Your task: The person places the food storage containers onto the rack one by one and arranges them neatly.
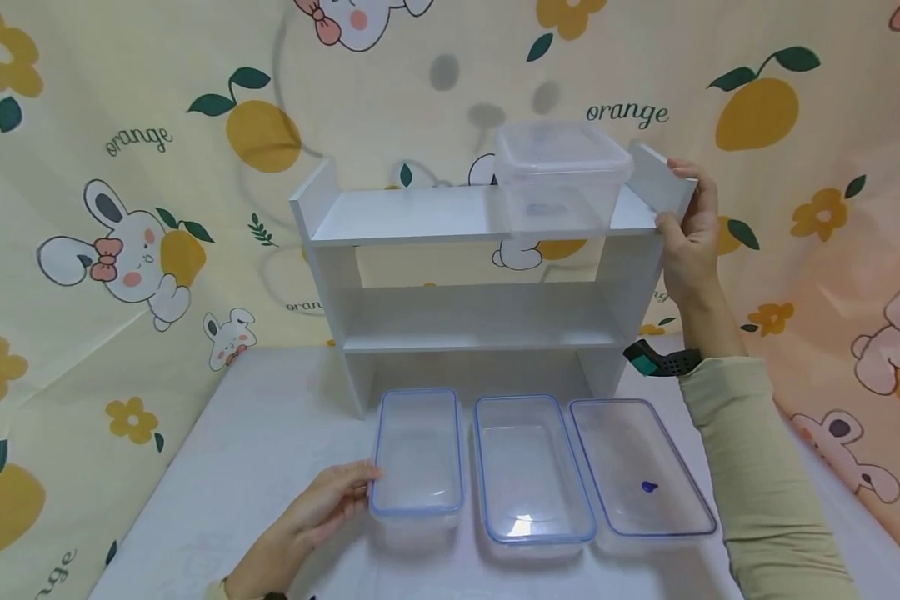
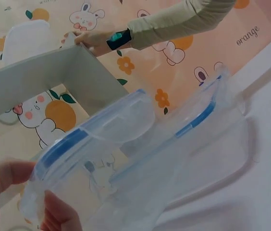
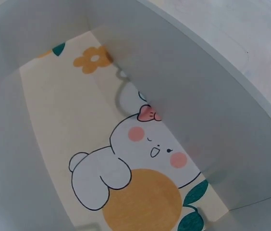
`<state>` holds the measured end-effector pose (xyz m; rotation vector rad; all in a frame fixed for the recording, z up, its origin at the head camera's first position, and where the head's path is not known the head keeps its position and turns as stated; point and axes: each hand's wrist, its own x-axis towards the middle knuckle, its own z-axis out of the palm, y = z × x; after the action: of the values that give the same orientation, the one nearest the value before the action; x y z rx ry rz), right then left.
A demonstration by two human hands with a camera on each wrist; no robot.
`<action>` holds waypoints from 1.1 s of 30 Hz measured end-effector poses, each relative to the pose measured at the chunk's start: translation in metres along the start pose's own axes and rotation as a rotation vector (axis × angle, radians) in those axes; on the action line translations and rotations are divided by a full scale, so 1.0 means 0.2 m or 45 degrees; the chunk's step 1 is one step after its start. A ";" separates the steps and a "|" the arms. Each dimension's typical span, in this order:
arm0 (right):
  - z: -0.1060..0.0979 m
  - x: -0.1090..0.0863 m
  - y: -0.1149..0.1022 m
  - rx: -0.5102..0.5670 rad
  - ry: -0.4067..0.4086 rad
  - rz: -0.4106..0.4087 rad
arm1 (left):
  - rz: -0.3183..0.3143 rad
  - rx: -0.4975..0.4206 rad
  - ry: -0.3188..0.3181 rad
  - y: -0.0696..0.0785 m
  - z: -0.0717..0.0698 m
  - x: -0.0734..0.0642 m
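A white two-tier shelf rack (image 1: 480,321) stands at the back of the table. My right hand (image 1: 693,242) grips the upper end of its right side panel (image 1: 658,185). In front of the rack, my left hand (image 1: 318,512) pinches the left edge of a clear food container (image 1: 418,450) with a blue-edged lid. The left wrist view shows the thumb and fingers of that hand (image 2: 10,195) at the container's corner, beside a blue seal strip. The right wrist view shows only the rack's inside (image 3: 188,101); the right hand is hidden there.
Two more clear lidded containers, a middle one (image 1: 534,467) and a right one (image 1: 637,467) with a small blue mark, lie beside the held one. A deeper clear container (image 1: 562,179) sits on the top shelf, at its right. Patterned cloth (image 1: 157,275) hangs behind.
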<state>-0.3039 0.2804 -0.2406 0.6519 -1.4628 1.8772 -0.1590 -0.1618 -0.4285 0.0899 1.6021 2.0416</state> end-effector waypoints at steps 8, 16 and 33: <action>0.00 0.00 0.00 0.006 -0.014 -0.007 | 0.011 0.024 0.029 0.07 0.02 -0.01; 0.00 0.00 0.01 0.012 -0.012 -0.020 | 0.003 0.014 0.030 0.11 0.03 -0.03; 0.00 0.00 0.01 0.003 -0.014 -0.017 | 0.072 0.102 -0.015 0.23 0.06 -0.05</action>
<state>-0.3049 0.2810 -0.2417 0.6730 -1.4595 1.8682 -0.1629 -0.1620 -0.3797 0.1777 1.6923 2.0154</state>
